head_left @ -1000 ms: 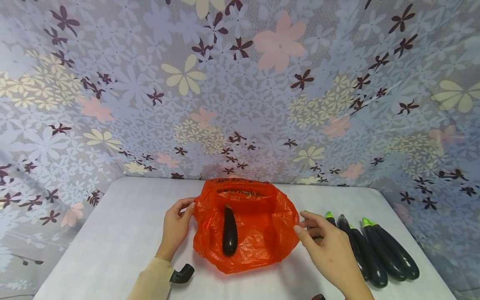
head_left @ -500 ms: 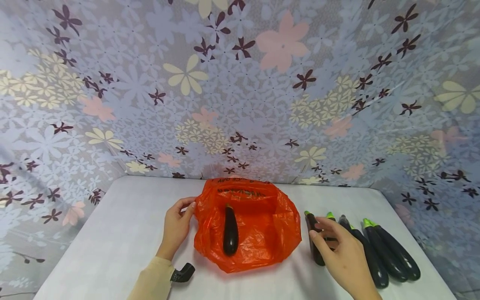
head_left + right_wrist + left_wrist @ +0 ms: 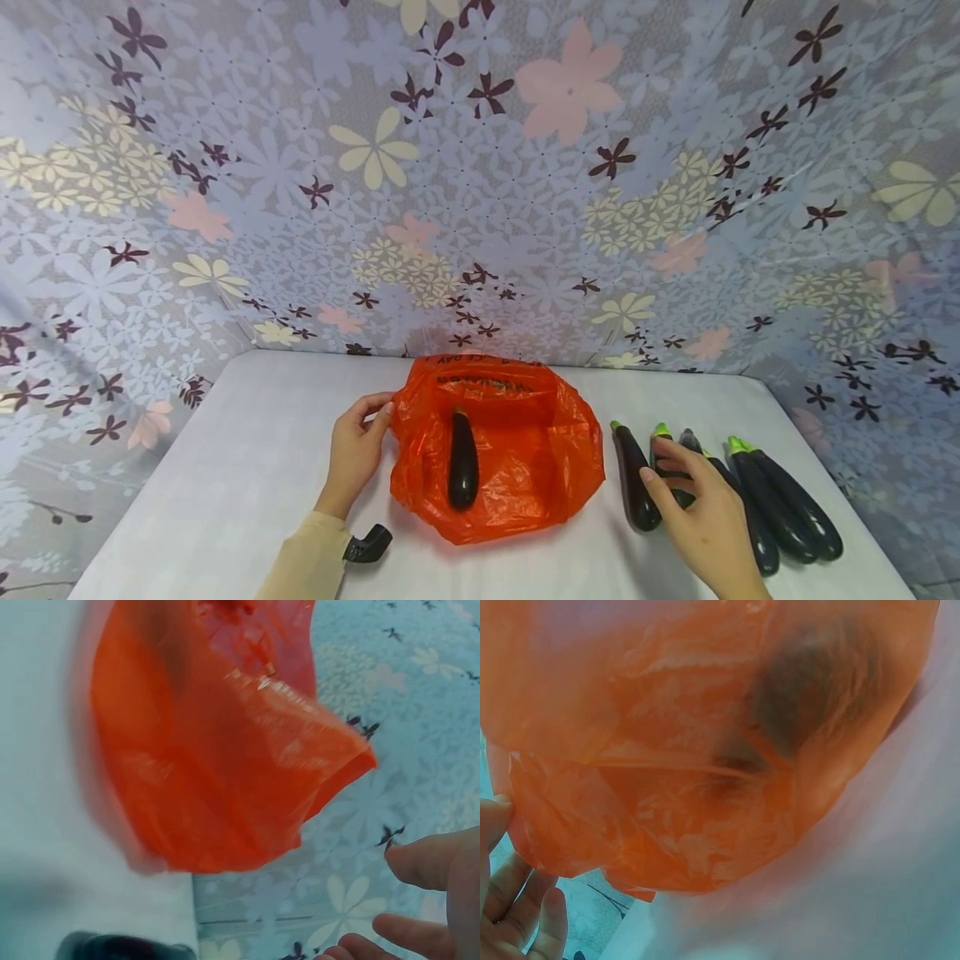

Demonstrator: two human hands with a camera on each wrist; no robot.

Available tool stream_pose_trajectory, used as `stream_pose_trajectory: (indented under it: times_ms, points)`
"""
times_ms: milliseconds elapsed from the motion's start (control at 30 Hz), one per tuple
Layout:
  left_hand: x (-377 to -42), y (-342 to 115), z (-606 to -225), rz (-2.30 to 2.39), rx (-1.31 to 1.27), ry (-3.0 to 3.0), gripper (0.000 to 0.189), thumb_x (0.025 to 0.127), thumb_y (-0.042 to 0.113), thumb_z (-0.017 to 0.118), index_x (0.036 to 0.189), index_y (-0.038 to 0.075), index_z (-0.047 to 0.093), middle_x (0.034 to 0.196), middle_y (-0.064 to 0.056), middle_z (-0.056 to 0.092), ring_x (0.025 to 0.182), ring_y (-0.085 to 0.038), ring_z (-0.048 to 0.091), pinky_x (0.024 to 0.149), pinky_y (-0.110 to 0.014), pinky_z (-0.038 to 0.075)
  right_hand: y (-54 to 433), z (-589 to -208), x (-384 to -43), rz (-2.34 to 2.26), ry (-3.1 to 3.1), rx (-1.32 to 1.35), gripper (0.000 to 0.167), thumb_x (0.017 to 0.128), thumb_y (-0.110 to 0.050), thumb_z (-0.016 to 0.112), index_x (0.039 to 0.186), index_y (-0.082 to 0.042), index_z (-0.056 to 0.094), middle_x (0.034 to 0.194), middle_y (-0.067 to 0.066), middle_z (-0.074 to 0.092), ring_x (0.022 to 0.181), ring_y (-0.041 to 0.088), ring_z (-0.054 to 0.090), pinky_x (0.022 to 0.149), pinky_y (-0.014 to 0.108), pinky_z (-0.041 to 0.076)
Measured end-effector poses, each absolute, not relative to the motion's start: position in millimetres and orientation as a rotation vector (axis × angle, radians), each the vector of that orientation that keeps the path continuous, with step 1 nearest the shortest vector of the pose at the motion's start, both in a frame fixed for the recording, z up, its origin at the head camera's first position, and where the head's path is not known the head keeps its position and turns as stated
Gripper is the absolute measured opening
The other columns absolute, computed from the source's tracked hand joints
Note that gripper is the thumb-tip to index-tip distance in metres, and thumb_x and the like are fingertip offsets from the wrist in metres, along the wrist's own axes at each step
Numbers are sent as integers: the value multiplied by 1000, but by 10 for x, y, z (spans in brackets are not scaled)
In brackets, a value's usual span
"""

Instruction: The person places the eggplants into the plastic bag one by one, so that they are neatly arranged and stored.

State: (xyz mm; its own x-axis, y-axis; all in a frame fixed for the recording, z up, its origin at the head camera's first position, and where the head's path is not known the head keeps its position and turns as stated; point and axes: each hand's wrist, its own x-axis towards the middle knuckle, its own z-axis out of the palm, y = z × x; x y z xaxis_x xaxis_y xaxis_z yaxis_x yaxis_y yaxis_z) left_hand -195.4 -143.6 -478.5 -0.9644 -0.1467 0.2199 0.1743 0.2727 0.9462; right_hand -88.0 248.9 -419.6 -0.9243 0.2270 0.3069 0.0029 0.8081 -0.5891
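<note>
A red plastic bag stands with its mouth open in the head view, and one eggplant lies inside. My left hand pinches the bag's left edge between thumb and fingers; the left wrist view shows the thumb at the film. My right hand is over the eggplants on the right, thumb and fingers apart, holding nothing. Just left of it lies a separate eggplant. Another eggplant is partly hidden by the right fingers. Whether they touch it, I cannot tell.
Several more eggplants lie side by side at the right of the white table. A black wrist-camera piece sticks out by the left sleeve. Flowered cloth stands behind and around the table.
My right hand has let go of the bag's right edge and moved right over the eggplants, uncovering the one nearest the bag. The left hand keeps its hold.
</note>
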Motion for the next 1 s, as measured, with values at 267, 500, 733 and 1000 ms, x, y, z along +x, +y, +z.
stream_pose_trajectory:
  times_ms: [267, 500, 733, 1000]
  points:
    - [-1962, -1435, -4795, -1746, -39, -2273, 22, 101, 15, 62, 118, 4, 69, 114, -13, 69, 88, -26, 71, 80, -18, 55, 2558, -4315, -914, 890, -2648, -294, 51, 97, -30, 67, 139, -2, 56, 128, 22, 61, 102, 36, 65, 85, 54, 55]
    - [-1956, -1433, -4787, -1756, -37, -2273, 25, 101, 19, 62, 120, 3, 68, 116, -15, 68, 91, -27, 71, 80, -15, 53, 2618, -4426, -941, 941, -2703, -414, 53, 98, -32, 66, 140, -2, 54, 130, 21, 62, 105, 33, 64, 88, 53, 54]
    - [-1953, -1427, -4765, -1754, -4, -2296, 26, 102, 18, 61, 121, 2, 67, 118, -16, 68, 94, -29, 70, 80, -13, 52, 2669, -4534, -974, 974, -2765, -525, 55, 97, -32, 68, 138, 1, 54, 129, 24, 62, 103, 34, 65, 85, 50, 56]
    - [-1965, -1442, -4803, -1719, -38, -2286, 24, 101, 18, 62, 118, 3, 69, 114, -14, 69, 92, -27, 70, 82, -18, 55, 2729, -4554, -969, 874, -2820, -508, 53, 95, -31, 69, 135, 2, 57, 121, 23, 67, 85, 25, 66, 70, 37, 54]
